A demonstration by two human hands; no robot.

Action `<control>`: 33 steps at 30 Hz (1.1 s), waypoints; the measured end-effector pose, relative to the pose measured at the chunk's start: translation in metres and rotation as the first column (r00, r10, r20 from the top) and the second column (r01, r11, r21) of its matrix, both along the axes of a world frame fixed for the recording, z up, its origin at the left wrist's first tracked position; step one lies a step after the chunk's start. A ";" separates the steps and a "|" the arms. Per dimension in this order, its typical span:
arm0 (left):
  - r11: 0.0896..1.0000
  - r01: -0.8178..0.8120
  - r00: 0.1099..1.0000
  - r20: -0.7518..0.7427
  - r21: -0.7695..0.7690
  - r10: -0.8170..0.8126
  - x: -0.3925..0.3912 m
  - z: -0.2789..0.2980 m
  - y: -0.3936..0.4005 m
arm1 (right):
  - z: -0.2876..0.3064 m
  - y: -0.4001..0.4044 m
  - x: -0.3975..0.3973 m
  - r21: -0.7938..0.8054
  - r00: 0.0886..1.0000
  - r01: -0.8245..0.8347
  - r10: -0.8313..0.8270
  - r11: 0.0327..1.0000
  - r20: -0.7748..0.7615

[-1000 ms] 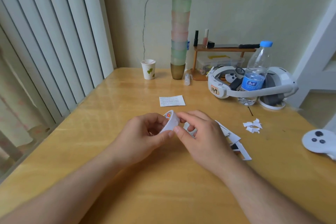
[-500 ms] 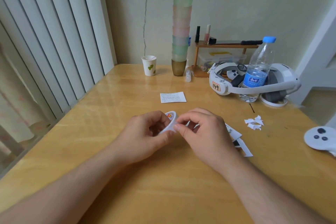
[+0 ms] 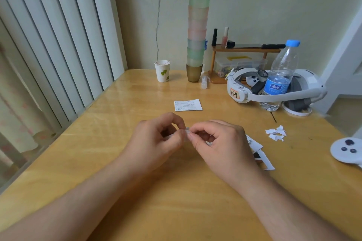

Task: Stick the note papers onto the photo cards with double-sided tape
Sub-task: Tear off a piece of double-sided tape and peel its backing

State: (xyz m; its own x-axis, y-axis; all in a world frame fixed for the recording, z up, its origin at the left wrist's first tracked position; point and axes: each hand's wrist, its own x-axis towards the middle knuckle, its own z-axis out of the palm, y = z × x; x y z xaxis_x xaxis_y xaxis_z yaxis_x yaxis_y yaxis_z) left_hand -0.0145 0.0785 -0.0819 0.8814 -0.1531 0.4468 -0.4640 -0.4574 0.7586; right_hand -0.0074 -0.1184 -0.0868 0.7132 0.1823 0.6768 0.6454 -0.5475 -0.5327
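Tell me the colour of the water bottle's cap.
Blue. The cap tops the clear water bottle at the table's far right, seen in the head view.

Honey-yellow wooden bench (image 3: 117, 162), white paper cup (image 3: 162, 71) with green leaf print, blue-capped clear bottle (image 3: 280, 76), pastel green and pink stacked cups (image 3: 197, 31)

Lighting: soft, even daylight, entering from the left through the vertical blinds (image 3: 58, 45); moderately bright, no harsh contrast
Shadows: faint and diffuse, falling under the hands (image 3: 156, 141) and forearms on the worktop (image 3: 176, 211)
Glare: pale sheen on the worktop's left and far side, near the paper cup (image 3: 162, 70)
Blur: slight softness at the fingertips; printed slip (image 3: 188, 105) unreadable
Distortion: wide-angle bending at the edges, blinds and right-hand door frame (image 3: 344, 45) lean inwards
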 end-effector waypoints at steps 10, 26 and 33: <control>0.993 -0.028 0.998 0.050 0.111 0.023 0.001 -0.003 -0.002 | 0.000 0.000 0.001 -0.120 0.999 0.020 -0.025 0.993 -0.038; 0.997 -0.057 0.998 0.013 0.052 0.056 0.002 0.000 -0.004 | 0.001 0.003 0.002 -0.026 0.997 0.082 -0.082 0.996 0.003; 0.991 -0.078 0.997 0.029 0.113 0.076 0.001 0.002 -0.004 | 0.002 0.004 0.000 0.021 0.990 0.074 -0.071 0.997 -0.121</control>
